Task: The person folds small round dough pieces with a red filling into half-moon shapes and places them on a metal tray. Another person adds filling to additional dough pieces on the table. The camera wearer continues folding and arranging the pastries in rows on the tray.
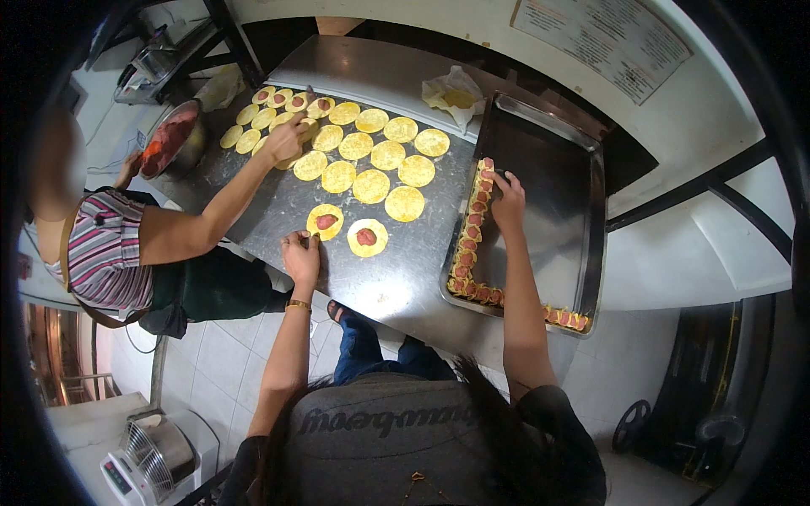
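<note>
My right hand (509,205) reaches over the large metal tray (540,202), its fingertips at a small meat-filled dumpling (488,174) near the far end of a row along the tray's left side. More filled dumplings (467,244) stand pressed together down that row and along the near edge. Over the steel table's front edge, my left hand (300,260) has its fingers apart, close to a round yellow wrapper (325,221) with a lump of pink meat on it. Beside that lies a second wrapper (368,238) topped with meat. Several bare wrappers (371,186) lie in rows beyond.
At the left, a co-worker's hand (291,139) reaches over the far wrappers, some topped with meat. The co-worker's other hand holds a metal bowl of reddish meat (173,143). A crumpled plastic bag (456,97) lies behind the tray. The steel table (253,202) extends under everything.
</note>
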